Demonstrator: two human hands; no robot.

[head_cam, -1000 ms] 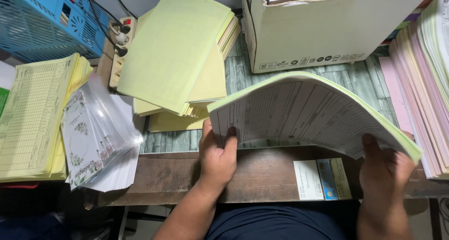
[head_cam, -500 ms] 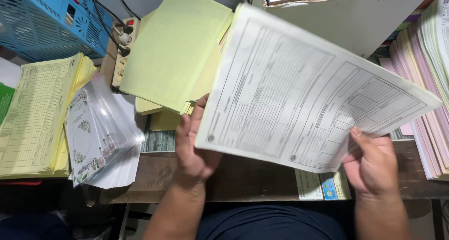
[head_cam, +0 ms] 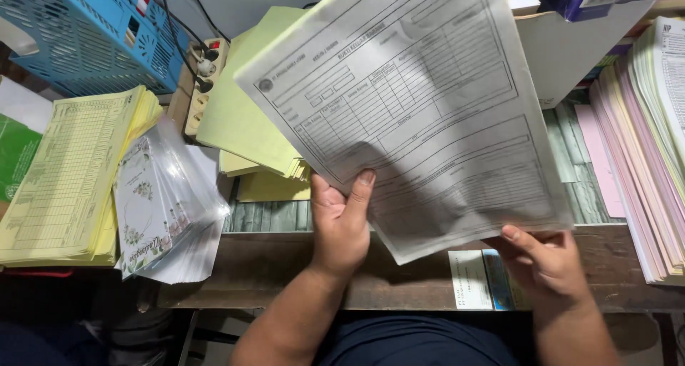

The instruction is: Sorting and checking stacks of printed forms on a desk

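A thick stack of white printed forms (head_cam: pixel 414 102) is raised upright and tilted, its ruled front page facing me. My left hand (head_cam: pixel 341 223) grips its lower left edge, thumb on the front. My right hand (head_cam: pixel 546 262) holds the lower right corner from below. The stack hides much of the desk behind it, including part of the white cardboard box (head_cam: pixel 571 52).
Plain yellow sheets (head_cam: pixel 239 116) lie piled behind the forms. A yellow printed pile (head_cam: pixel 68 180) and clear-wrapped floral cards (head_cam: pixel 160 209) lie at left, a blue plastic basket (head_cam: pixel 78 31) and power strip (head_cam: pixel 203 73) behind. Pink and yellow fanned paper (head_cam: pixel 642 152) lies at right. A small booklet (head_cam: pixel 478 280) rests on the wooden desk edge (head_cam: pixel 271 266).
The forms went from lying bent and nearly flat over the desk to standing upright with the front page facing me, turned counter-clockwise. Both hands stayed on the lower edge.
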